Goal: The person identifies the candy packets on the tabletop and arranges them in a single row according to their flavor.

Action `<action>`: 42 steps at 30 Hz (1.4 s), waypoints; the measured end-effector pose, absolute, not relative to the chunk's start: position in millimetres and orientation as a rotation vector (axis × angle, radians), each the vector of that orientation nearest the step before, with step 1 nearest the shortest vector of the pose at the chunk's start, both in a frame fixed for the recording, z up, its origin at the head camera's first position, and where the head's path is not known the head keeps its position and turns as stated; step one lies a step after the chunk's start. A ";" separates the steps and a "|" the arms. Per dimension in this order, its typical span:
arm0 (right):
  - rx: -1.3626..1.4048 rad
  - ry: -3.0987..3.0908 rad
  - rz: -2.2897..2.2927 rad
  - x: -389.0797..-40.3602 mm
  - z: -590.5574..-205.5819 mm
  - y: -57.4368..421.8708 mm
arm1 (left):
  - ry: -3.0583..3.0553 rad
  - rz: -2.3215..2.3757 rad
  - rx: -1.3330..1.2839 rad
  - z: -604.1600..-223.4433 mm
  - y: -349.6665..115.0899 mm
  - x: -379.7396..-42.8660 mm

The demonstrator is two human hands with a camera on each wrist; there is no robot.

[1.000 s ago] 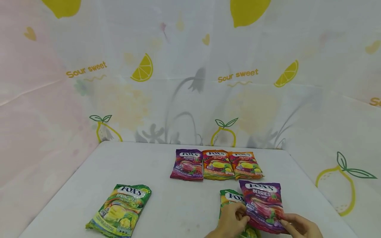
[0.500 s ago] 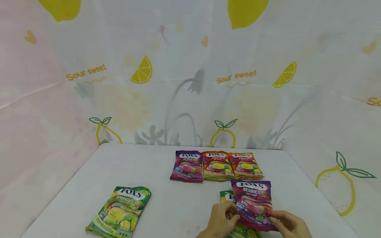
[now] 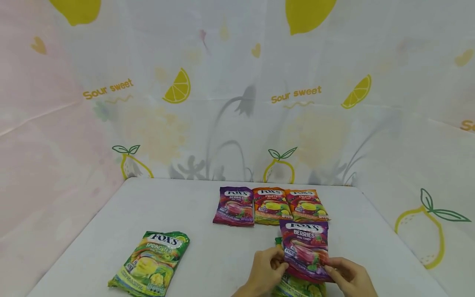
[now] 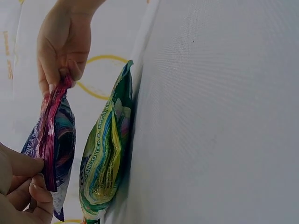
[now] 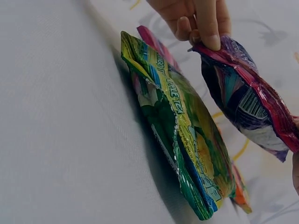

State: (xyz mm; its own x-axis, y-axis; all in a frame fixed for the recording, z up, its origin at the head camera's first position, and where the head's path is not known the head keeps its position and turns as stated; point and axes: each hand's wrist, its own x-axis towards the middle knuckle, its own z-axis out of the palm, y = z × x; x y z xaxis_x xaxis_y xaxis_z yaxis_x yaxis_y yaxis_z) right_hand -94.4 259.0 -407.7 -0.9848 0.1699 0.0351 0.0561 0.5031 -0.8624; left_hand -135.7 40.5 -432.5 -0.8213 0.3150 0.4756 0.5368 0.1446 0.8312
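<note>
A purple Fox's Berries candy bag [image 3: 305, 249] is held up between both hands by its bottom seam, its printed front facing the head camera. My left hand [image 3: 264, 270] pinches the seam's left corner; my right hand [image 3: 350, 275] pinches the right corner. Below it a green Spring Tea candy bag [image 3: 297, 288] lies on the white table, mostly covered in the head view. Both wrist views show a gap between the held purple bag [image 4: 58, 140] and the green bag [image 5: 180, 126].
At the back of the table [image 3: 167, 206] another purple Berries bag [image 3: 234, 206] and two orange Fruits bags [image 3: 272, 206] lie side by side in a row. A second green Spring Tea bag [image 3: 151, 264] lies at the front left. A lemon-printed cloth [image 3: 237, 123] stands behind.
Both hands have carried the purple Berries bag leftward and slightly away, over the green bag. The other bags have stayed where they were.
</note>
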 end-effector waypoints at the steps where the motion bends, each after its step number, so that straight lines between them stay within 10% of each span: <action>1: -0.189 -2.622 1.504 -94.6 -407.1 257.4 | -2.220 -1.736 -0.844 -432.8 39.1 -135.9; 42: 0.278 -2.582 1.523 -128.5 -400.5 194.1 | -2.236 -1.681 -0.536 -430.6 -21.0 -141.5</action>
